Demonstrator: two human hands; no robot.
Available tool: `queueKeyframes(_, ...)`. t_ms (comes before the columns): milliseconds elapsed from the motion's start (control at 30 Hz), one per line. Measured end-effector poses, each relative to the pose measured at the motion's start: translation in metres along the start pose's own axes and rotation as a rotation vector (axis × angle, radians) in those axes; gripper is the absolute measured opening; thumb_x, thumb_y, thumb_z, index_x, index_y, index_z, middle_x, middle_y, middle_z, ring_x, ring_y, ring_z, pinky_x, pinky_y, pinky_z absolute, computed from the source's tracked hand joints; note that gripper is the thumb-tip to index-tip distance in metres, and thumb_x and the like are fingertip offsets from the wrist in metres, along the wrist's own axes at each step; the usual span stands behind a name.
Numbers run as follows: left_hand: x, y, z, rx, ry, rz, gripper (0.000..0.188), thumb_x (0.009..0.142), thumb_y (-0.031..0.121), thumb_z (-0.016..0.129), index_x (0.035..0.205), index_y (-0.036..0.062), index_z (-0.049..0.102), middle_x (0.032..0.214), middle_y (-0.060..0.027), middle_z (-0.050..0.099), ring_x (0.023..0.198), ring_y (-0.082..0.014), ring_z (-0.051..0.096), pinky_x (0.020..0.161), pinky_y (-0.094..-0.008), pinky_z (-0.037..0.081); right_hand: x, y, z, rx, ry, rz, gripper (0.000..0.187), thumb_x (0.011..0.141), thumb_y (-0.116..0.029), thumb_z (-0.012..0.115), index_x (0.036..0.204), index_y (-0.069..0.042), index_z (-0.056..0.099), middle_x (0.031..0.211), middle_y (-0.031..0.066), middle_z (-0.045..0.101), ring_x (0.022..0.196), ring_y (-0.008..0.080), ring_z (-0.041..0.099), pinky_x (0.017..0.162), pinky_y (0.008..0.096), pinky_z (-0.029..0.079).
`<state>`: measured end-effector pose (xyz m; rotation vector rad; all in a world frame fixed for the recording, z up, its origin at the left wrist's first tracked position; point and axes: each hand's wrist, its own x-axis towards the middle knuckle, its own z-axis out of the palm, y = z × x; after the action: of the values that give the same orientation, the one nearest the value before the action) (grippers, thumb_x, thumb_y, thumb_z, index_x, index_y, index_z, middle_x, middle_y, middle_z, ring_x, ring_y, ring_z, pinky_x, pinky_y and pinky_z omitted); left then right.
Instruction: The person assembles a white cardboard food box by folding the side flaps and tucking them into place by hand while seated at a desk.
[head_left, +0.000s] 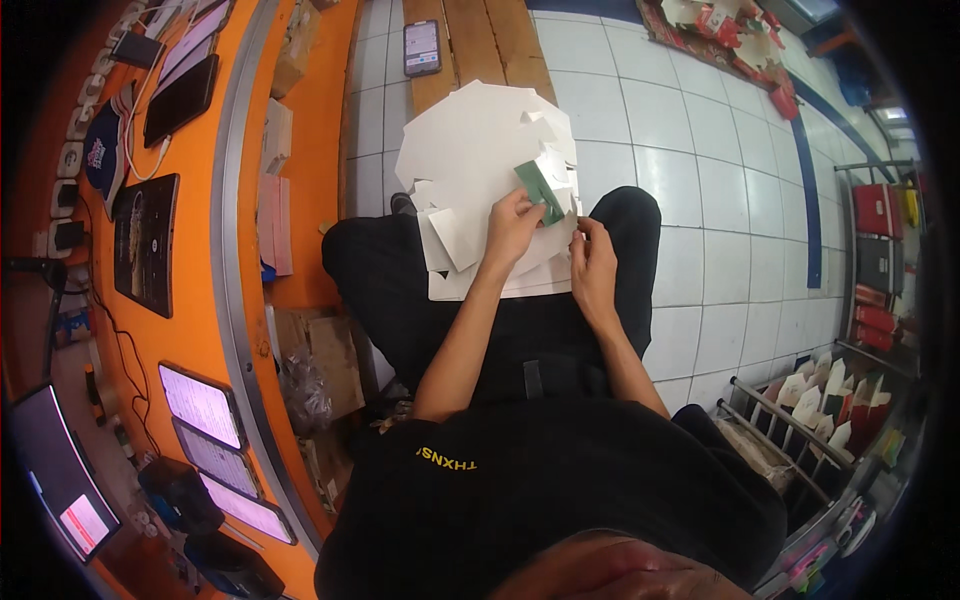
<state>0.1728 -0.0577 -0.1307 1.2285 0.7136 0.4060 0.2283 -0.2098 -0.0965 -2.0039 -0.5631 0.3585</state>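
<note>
A stack of flat white die-cut cardboard sheets (480, 140) rests across my lap and the near end of a wooden bench. On its right side lies a partly folded cardboard piece (540, 190), green on one face and white on the other. My left hand (512, 228) pinches the lower edge of this piece, its fingertips against the green face. Close by, at the right edge of the stack, my right hand (593, 262) has its fingers curled in against the piece's white flaps. Its exact fingertip contact is partly hidden. A white flap (453, 238) stands up left of my left hand.
A phone (422, 48) lies on the wooden bench (480, 40) ahead. To the left, an orange counter (185, 330) carries several phones, a tablet (147, 243), a cap (105, 150) and cables. At the right, a metal rack (790, 430) holds folded white and red cartons.
</note>
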Motion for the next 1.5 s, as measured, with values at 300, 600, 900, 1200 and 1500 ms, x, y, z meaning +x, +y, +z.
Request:
queueKeyframes(300, 0.0, -0.016, 0.005, 0.087, 0.019, 0.039, 0.02, 0.094, 0.005, 0.065, 0.11, -0.0075, 0.064, 0.089, -0.0157, 0.076, 0.08, -0.0187, 0.073, 0.07, -0.0325, 0.058, 0.001, 0.005, 0.005, -0.07, -0.045, -0.18, 0.022, 0.098, -0.001, 0.059, 0.119, -0.001, 0.065, 0.1, 0.0208, 0.064, 0.084, 0.0354, 0.065, 0.076, 0.0429, 0.052)
queueKeyframes(600, -0.028, 0.003, 0.017, 0.283, -0.061, -0.005, 0.033, 0.094, 0.003, 0.06, 0.126, -0.0029, 0.065, 0.104, -0.021, 0.077, 0.091, -0.0258, 0.077, 0.079, -0.0349, 0.059, 0.017, 0.004, 0.022, -0.13, -0.019, -0.092, 0.021, 0.098, -0.011, 0.064, 0.117, -0.001, 0.067, 0.097, 0.0233, 0.069, 0.087, 0.042, 0.069, 0.078, 0.0476, 0.053)
queueKeyframes(900, -0.039, 0.068, -0.095, 0.641, 0.523, 0.249, 0.033, 0.096, 0.014, 0.065, 0.127, 0.0026, 0.066, 0.1, -0.0149, 0.073, 0.088, -0.0222, 0.068, 0.078, -0.0363, 0.055, 0.043, 0.007, 0.014, -0.126, -0.079, 0.096, 0.031, 0.102, -0.017, 0.054, 0.123, 0.003, 0.066, 0.097, 0.0272, 0.073, 0.082, 0.0423, 0.073, 0.077, 0.0477, 0.056)
queueKeyframes(1200, -0.032, 0.041, -0.115, -0.184, -0.024, -0.25, 0.055, 0.098, 0.042, 0.068, 0.136, 0.003, 0.061, 0.117, -0.0076, 0.068, 0.103, -0.0174, 0.064, 0.086, -0.03, 0.05, 0.034, -0.009, -0.002, -0.132, -0.061, -0.038, 0.028, 0.102, -0.014, 0.057, 0.121, 0.003, 0.068, 0.092, 0.0237, 0.073, 0.073, 0.0336, 0.07, 0.072, 0.0413, 0.055)
queueKeyframes(1500, -0.022, 0.035, -0.098, -0.082, 0.142, -0.105, 0.046, 0.087, 0.028, 0.081, 0.118, -0.0034, 0.068, 0.105, -0.0069, 0.069, 0.092, -0.0142, 0.065, 0.079, -0.0276, 0.052, 0.015, -0.044, 0.003, -0.332, 0.135, -0.404, 0.038, 0.096, -0.014, 0.067, 0.133, -0.008, 0.063, 0.115, 0.0165, 0.064, 0.112, 0.0325, 0.061, 0.097, 0.0478, 0.046)
